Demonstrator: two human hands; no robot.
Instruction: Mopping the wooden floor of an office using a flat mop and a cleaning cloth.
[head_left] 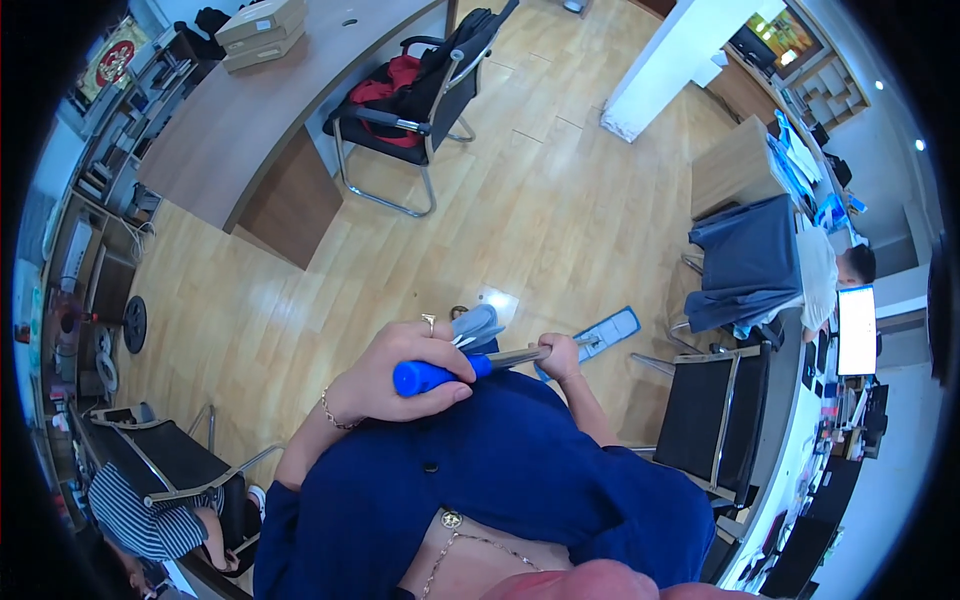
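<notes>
My left hand [395,370] wraps round the blue grip [425,377] at the top end of a flat mop. Farther down, the fingers of my right hand [560,357] close round its metal pole [518,357]. The mop's flat blue head [608,333] lies on the floor, beyond and to the right of my right hand. Just past my left hand shows a pale blue-grey thing [476,324], partly hidden; I cannot make out what it is.
Wood-look floor [530,210] stretches ahead. A desk [270,100] and a black chair [410,110] with red cloth stand far left, a white pillar [665,75] far right. Black chairs flank me, one [715,420] at right. People sit at left [155,510] and right [820,270].
</notes>
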